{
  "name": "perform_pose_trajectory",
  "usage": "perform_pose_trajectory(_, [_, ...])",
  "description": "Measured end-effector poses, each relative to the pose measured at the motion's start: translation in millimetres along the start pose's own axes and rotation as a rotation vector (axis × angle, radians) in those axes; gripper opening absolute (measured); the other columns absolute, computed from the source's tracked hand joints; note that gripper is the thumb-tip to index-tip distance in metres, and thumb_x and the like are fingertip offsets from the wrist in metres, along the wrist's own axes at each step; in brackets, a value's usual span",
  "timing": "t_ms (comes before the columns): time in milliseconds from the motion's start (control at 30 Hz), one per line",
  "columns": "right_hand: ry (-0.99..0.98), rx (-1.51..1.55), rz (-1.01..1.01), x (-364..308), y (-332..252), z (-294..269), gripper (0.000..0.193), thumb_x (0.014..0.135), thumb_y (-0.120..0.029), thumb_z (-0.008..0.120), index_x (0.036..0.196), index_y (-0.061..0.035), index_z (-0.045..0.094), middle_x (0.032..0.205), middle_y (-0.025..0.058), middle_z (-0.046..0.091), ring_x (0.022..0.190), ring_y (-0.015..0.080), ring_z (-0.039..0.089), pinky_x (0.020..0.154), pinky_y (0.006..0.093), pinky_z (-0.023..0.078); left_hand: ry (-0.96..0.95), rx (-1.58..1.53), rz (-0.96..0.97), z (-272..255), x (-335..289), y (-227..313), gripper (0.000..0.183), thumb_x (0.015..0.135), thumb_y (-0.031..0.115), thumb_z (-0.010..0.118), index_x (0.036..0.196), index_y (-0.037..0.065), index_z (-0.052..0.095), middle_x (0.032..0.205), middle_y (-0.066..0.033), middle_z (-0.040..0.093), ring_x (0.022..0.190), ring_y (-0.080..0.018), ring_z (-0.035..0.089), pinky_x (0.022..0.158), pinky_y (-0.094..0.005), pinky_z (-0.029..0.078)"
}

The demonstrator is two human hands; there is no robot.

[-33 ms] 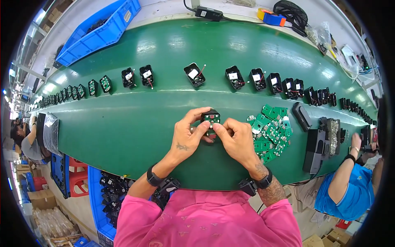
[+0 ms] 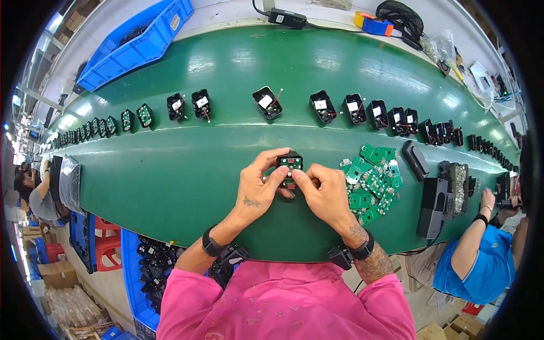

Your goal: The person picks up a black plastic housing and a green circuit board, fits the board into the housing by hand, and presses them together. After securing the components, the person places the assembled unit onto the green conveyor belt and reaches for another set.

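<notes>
Between my two hands, above the green bench, is a small black plastic housing (image 2: 290, 154) with a green circuit board (image 2: 290, 162) in its open face. My left hand (image 2: 259, 177) wraps around the housing's left side, its thumb on the board. From the right, my right hand (image 2: 322, 190) presses its thumb onto the board beside the other thumb; its remaining fingers are curled. Both thumbs cover part of the board. To the right of my right hand lies a loose pile of green circuit boards (image 2: 374, 180).
Black housings (image 2: 267, 102) with red wires stand in a row across the bench (image 2: 187, 192); those farther left hold boards (image 2: 145, 115). A blue crate (image 2: 136, 51) sits at the back left. Grey-black devices (image 2: 433, 207) stand at right. A co-worker in blue (image 2: 476, 255) sits beyond.
My hands and the housing stay almost in place, with only a slight shift of my right hand. The co-worker's hand at the right has moved a little.
</notes>
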State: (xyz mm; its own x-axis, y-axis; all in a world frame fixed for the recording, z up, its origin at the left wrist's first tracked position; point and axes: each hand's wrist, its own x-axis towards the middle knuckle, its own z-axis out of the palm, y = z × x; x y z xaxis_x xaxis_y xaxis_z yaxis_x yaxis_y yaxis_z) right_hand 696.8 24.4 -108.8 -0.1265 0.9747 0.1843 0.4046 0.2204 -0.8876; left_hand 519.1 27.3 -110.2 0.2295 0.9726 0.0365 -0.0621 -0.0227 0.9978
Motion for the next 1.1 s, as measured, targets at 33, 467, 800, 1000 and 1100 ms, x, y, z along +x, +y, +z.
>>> perform_pose_trajectory(33, [-0.006, -0.065, -0.047, -1, 3, 1, 0.020, 0.092, -0.015, 0.068, 0.082, 0.0021, 0.064, 0.056, 0.0026, 0.055, 0.048, 0.0069, 0.043, 0.044, 0.0275, 0.033, 0.033, 0.002, -0.065, 2, 0, 1, 0.041, 0.096, 0.002, 0.052, 0.137, 0.000, 0.047, 0.114, -0.0153, 0.063, 0.091, -0.0201, 0.068, 0.069, -0.0312, 0.063])
perform_pose_trajectory(467, [-0.005, 0.107, -0.156, -1, 10, 13, 0.047, 0.096, -0.008, 0.058, 0.142, -0.0059, 0.048, 0.084, 0.0086, 0.063, 0.067, 0.0129, 0.057, 0.063, 0.0274, 0.048, 0.059, -0.009, -0.030, 9, 0, -4, 0.031, 0.101, 0.012, 0.052, 0.130, -0.001, 0.053, 0.105, -0.0151, 0.068, 0.085, -0.0173, 0.068, 0.063, -0.0303, 0.063])
perform_pose_trajectory(800, [-0.067, 0.330, -0.028, -5, 11, 14, 0.042, 0.098, -0.002, 0.053, 0.140, -0.0071, 0.050, 0.097, 0.0030, 0.060, 0.082, 0.0088, 0.054, 0.074, 0.0246, 0.048, 0.109, -0.058, 0.059, 20, -4, -12, 0.027, 0.101, 0.008, 0.053, 0.126, -0.002, 0.054, 0.111, -0.0164, 0.065, 0.088, -0.0193, 0.069, 0.065, -0.0322, 0.065])
perform_pose_trajectory(1000, [-0.098, 0.431, -0.029, -5, 13, 23, 0.041, 0.099, -0.001, 0.053, 0.139, -0.0056, 0.049, 0.107, 0.0043, 0.060, 0.094, 0.0097, 0.057, 0.083, 0.0260, 0.051, 0.167, 0.103, 0.251, 15, -9, -14, 0.025, 0.100, 0.005, 0.053, 0.125, 0.001, 0.055, 0.109, -0.0163, 0.067, 0.089, -0.0196, 0.070, 0.066, -0.0315, 0.063])
perform_pose_trajectory(1100, [-0.041, 0.330, -0.056, -4, 7, 23, 0.046, 0.098, 0.000, 0.054, 0.142, -0.0036, 0.045, 0.108, 0.0058, 0.060, 0.097, 0.0104, 0.059, 0.083, 0.0265, 0.052, 0.110, 0.165, 0.139, 4, -3, -12, 0.027, 0.098, 0.005, 0.056, 0.125, 0.000, 0.057, 0.115, -0.0141, 0.064, 0.099, -0.0188, 0.066, 0.068, -0.0323, 0.063])
